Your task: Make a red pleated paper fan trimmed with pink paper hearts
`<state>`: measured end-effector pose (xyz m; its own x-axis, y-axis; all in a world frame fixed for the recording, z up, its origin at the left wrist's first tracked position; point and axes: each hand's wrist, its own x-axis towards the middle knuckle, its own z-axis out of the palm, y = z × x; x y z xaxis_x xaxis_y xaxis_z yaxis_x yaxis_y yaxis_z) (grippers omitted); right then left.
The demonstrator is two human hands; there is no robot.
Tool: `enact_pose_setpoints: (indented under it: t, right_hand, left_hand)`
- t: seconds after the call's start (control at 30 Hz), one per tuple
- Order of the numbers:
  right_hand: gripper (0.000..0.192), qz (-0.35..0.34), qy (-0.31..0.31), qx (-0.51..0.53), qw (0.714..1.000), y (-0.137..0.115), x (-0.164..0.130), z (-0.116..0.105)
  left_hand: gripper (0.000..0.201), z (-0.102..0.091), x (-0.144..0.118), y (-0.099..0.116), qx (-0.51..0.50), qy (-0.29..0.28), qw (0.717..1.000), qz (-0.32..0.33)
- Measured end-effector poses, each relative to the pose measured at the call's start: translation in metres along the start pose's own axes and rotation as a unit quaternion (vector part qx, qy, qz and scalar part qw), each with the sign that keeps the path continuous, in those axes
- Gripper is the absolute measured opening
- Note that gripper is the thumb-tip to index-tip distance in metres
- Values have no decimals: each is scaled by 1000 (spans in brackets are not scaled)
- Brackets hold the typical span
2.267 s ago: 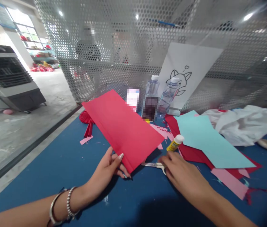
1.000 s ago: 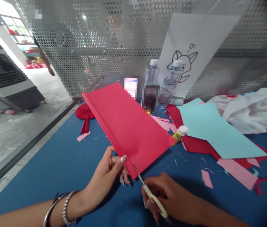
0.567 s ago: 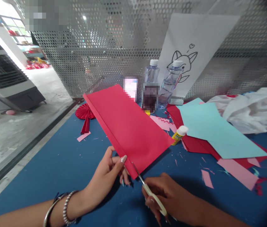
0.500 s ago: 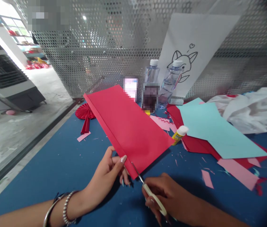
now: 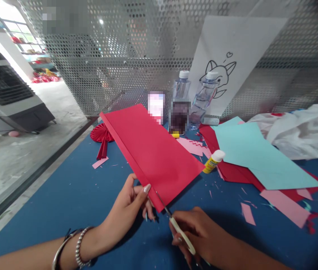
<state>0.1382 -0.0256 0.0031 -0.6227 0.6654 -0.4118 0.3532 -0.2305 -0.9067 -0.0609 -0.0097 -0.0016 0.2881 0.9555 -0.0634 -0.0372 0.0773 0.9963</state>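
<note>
Red paper (image 5: 153,153) in left hand (image 5: 129,200), against scissors (image 5: 181,234) in right hand (image 5: 199,230)

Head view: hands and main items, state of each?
red sheet: creased along one long edge
left hand: pinching red sheet near its close corner
right hand: gripping scissors
scissors: one blade visible over red sheet; how far open, can't tell
glue stick: capped
bottles: both capped, standing
fan: pleated, spread
teal sheet: lying over red paper
white plastic: crumpled
</note>
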Motion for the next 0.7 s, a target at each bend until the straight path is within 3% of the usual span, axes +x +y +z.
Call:
enact_pose_setpoints:
  t: [0.7]
  right_hand:
    - [22, -42, 3, 3, 999, -3, 5, 3]
  left_hand:
    - [22, 3, -4, -1, -13, -26, 1000, -3]
